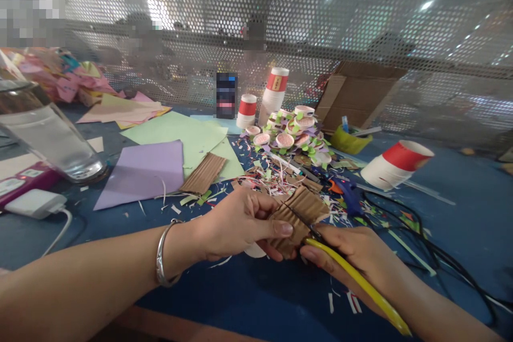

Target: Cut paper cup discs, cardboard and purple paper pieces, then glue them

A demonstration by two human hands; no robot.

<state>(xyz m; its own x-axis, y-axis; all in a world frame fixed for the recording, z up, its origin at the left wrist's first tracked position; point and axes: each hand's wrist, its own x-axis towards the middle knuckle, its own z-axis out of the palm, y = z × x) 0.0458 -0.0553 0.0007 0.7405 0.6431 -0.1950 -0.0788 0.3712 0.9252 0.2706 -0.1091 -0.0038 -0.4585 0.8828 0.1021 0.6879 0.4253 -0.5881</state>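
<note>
Pinched between the thumb and fingers of my left hand (248, 222) is a piece of corrugated cardboard (298, 224), ridges facing up. My right hand (360, 256) grips yellow-handled scissors (352, 267) at the cardboard's right side. Their dark blade lies across the cardboard; the fingers partly hide the pivot. Under my left hand shows the edge of a small white round thing (255, 250), mostly covered. A second corrugated strip (204, 173) rests beyond my left hand, on coloured paper. Paper scraps (268, 179) are scattered just past the cardboard.
Paper-cup pieces with green and purple tabs (285, 140) are heaped ahead. Stacked cups (276, 88) and a tipped cup stack (396, 164) are nearby. A blue glue gun (352, 195) and black cables (425, 240) lie right. A water glass (52, 133) stands left, near a charger (36, 203).
</note>
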